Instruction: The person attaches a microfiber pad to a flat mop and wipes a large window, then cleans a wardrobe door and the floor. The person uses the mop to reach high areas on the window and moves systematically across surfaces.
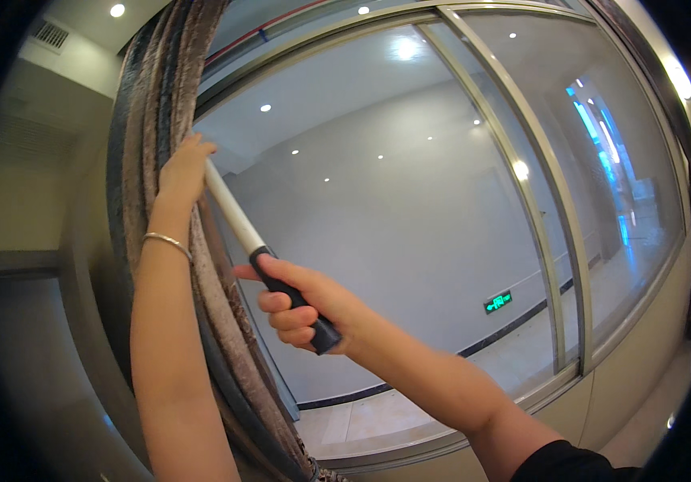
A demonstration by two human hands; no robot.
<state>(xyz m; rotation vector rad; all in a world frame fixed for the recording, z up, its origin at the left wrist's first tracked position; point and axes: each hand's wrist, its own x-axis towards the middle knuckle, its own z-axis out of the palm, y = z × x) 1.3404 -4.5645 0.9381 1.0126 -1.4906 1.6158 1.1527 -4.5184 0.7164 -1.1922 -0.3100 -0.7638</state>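
Observation:
My right hand (306, 304) is closed around the black grip of a pole with a white shaft (234, 208). The shaft slants up and left towards the gathered velvet curtain (158, 102), and its far end is hidden behind my other hand. Raised against the curtain's edge is my left hand (186, 169), with a thin bangle (168, 239) on the wrist. Its fingers are partly turned away, so whether they hold the curtain cannot be told. Behind the pole stands a large window pane (381, 229).
Metal window frames (529, 181) divide the glass on the right, above a sill (400, 452). Through the glass a green lit exit sign (498, 302) shows low on a wall. A ceiling vent (50, 35) sits at the upper left.

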